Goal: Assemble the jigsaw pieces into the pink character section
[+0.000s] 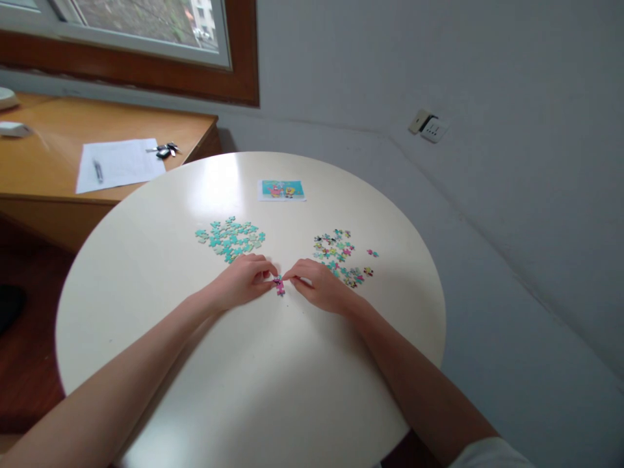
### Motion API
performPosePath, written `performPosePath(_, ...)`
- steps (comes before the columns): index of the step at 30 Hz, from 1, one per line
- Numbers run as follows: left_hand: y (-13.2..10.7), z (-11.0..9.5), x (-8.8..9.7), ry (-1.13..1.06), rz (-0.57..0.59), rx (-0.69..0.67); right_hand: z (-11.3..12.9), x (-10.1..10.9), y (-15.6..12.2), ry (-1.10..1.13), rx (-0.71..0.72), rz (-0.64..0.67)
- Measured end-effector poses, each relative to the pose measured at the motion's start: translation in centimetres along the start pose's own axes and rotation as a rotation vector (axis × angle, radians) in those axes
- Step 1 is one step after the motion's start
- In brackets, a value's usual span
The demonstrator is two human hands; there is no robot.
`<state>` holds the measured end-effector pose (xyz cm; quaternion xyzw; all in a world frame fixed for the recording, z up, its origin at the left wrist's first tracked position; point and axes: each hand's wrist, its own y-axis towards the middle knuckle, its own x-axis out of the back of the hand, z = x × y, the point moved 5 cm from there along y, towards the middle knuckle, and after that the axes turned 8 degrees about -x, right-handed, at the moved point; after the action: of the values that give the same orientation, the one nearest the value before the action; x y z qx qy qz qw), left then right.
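My left hand (247, 279) and my right hand (316, 283) meet at the middle of a round white table. Between their fingertips is a small cluster of pink jigsaw puzzle pieces (280, 288), lying on the tabletop. Thumb and index finger of the left pinch its left edge. From the right, closed fingertips touch its upper right side. Beyond my left hand spreads a pile of teal puzzle pieces (230, 238). Mixed multicoloured puzzle pieces (334, 247) lie behind and beside my right hand, which covers some of them.
A picture card (283, 190) with two cartoon figures lies at the far side of the white table (263, 390). Behind it on the left, a wooden desk (53, 117) carries paper (119, 166) and keys (166, 151). A wall (511, 195) with sockets (433, 129) borders the right.
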<state>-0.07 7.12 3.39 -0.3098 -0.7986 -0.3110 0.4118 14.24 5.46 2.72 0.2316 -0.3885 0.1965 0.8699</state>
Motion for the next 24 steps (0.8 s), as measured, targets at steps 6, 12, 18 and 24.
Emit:
performPosePath(6,-0.05,0.01,0.03,-0.001,0.005,0.007,-0.03,-0.04,-0.02,0.004,0.001,0.004)
performPosePath(12,-0.02,-0.04,0.01,-0.006,0.006,0.01,0.03,0.02,-0.04,0.009,-0.002,0.0)
performPosePath(18,-0.04,0.09,-0.04,-0.003,-0.011,0.002,0.0,-0.09,-0.02,0.012,0.003,-0.002)
performPosePath(24,-0.13,0.28,-0.04,-0.033,-0.047,0.029,-0.17,0.2,-0.03,0.006,-0.005,-0.059)
